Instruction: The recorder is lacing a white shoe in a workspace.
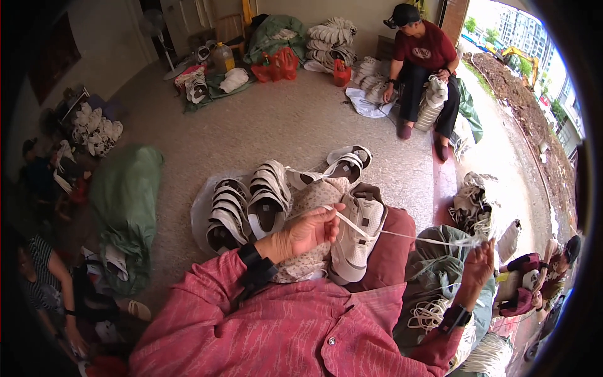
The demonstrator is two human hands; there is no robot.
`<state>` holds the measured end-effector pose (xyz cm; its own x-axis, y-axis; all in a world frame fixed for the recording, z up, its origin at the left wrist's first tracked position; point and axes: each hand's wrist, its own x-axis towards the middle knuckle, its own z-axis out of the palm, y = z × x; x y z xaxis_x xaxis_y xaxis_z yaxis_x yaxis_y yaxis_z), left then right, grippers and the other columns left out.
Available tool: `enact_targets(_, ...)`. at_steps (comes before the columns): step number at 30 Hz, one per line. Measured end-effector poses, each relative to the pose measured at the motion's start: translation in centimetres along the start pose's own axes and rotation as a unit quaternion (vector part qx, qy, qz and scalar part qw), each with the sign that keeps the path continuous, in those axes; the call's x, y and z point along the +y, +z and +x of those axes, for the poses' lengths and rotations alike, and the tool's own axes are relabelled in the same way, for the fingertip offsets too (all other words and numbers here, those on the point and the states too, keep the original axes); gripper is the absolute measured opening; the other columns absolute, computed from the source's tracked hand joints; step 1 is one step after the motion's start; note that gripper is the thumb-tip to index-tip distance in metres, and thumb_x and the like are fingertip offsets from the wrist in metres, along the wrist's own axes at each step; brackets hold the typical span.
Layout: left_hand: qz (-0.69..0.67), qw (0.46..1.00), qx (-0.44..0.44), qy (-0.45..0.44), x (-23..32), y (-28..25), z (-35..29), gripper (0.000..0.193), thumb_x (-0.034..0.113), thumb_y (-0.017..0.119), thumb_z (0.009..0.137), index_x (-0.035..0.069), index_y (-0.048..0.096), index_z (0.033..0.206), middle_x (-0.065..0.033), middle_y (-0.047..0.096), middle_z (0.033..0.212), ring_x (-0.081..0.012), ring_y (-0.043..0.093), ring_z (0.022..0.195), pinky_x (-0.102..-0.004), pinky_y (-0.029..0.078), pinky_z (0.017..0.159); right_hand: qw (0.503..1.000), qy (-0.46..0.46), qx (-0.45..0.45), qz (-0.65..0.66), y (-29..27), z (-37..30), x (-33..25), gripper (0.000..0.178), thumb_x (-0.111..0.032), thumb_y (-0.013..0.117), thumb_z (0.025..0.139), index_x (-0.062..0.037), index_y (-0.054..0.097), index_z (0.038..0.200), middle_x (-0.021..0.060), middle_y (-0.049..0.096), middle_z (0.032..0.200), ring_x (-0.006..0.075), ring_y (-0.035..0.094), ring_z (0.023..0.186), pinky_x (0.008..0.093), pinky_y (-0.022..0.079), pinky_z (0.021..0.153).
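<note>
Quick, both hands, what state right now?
Left hand: closed, pinching a white shoelace.
Right hand: closed, gripping white lace stretched from the sneaker.

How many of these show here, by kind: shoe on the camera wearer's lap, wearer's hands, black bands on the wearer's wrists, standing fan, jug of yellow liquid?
Lap shoe: 1
Wearer's hands: 2 (left hand, right hand)
Black wristbands: 2
Standing fan: 1
Yellow jug: 1
Total: 7

The left hand [312, 233] and right hand [479, 262] hold lace [440, 242] running to a shoe [352, 251]. Stacked shoes [270, 183] stand left of it.
</note>
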<state>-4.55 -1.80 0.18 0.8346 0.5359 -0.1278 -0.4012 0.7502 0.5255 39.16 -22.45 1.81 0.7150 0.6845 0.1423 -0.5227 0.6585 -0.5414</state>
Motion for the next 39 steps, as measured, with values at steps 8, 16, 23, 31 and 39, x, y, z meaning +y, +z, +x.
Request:
enact_targets(8,0.034,0.972,0.105,0.208,9.2,-2.9,-3.3,0.018,0.018,0.056,0.097,0.004,0.058,0.108,0.001,0.057,0.076,-0.0115,0.055,0.069,-0.0255,0.05,0.066,0.989,0.0,0.134,-0.065,-9.7,-2.6,-5.4,0.025,-0.008,0.052,0.096,-0.0019,0.053,0.121,0.0023,0.056,0.087,0.0079,0.04,0.059,0.0205,0.032,0.048)
enact_targets(16,0.115,0.9,0.174,0.383,16.6,-6.2,-11.9,0.02,0.017,0.056,0.097,0.003,0.057,0.111,0.001,0.052,0.079,-0.0096,0.051,0.071,-0.0246,0.047,0.065,0.866,0.11,0.17,-0.457,-3.0,-4.5,-1.0,0.037,-0.015,0.057,0.091,-0.0016,0.05,0.125,0.0053,0.064,0.093,0.0104,0.058,0.056,0.0205,0.043,0.044)
enact_targets(23,0.133,0.838,0.255,0.464,19.1,-6.9,-17.8,0.027,0.017,0.055,0.098,-0.001,0.055,0.118,0.0018,0.049,0.08,-0.0086,0.047,0.072,-0.0229,0.045,0.066,0.644,0.005,-0.041,-0.764,-6.7,-4.1,3.7,0.024,-0.014,0.062,0.087,-0.0029,0.062,0.108,0.0135,0.067,0.095,0.0238,0.065,0.075,0.032,0.05,0.067)
enact_targets(31,0.199,0.817,0.267,0.471,18.9,-5.5,-18.9,0.033,0.021,0.052,0.1,-0.001,0.055,0.124,0.0024,0.05,0.083,-0.0075,0.048,0.073,-0.0236,0.045,0.065,0.62,-0.186,-0.313,-0.695,9.3,-6.9,12.9,0.027,-0.007,0.067,0.079,-0.0042,0.062,0.106,0.0128,0.063,0.108,0.0337,0.06,0.101,0.0408,0.047,0.088)
enact_targets(39,0.252,0.76,0.302,0.518,19.6,-3.7,-19.9,0.036,0.024,0.057,0.097,0.001,0.056,0.125,0.003,0.054,0.086,-0.0067,0.051,0.078,-0.0234,0.045,0.068,0.536,-0.196,-0.455,-0.683,13.1,-7.4,18.3,0.024,-0.019,0.068,0.079,-0.0106,0.063,0.101,0.0071,0.057,0.103,0.0276,0.052,0.096,0.0387,0.041,0.082)
